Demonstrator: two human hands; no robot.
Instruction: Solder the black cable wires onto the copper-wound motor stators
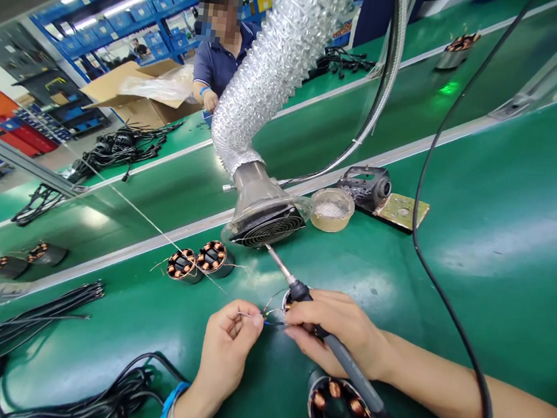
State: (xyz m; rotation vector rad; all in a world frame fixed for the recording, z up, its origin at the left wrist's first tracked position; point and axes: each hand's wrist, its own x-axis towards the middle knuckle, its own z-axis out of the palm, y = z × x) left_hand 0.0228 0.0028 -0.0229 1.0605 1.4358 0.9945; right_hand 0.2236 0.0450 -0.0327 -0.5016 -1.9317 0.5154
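Observation:
My left hand [230, 341] is closed in a pinch on thin wires [267, 314], with blue and yellow bits showing beside the fingertips. In my right hand [345, 331] is a soldering iron [353, 368], its metal tip pointing up and left towards the fume extractor hood [269, 225]. The right fingertips are also close to the wires and a dark cable end. Partly hidden behind those fingers is a copper-wound motor stator [286, 302]. A larger-looking stator [342, 417] stands below my right hand, near the bottom edge.
Two stators [212, 258] stand left of the hood. A bowl of pale material [332, 210] and an iron stand [369, 187] sit behind. Black cables [17, 333] lie at left. The iron's cord [419, 252] loops at right. A person [223, 55] is across the bench.

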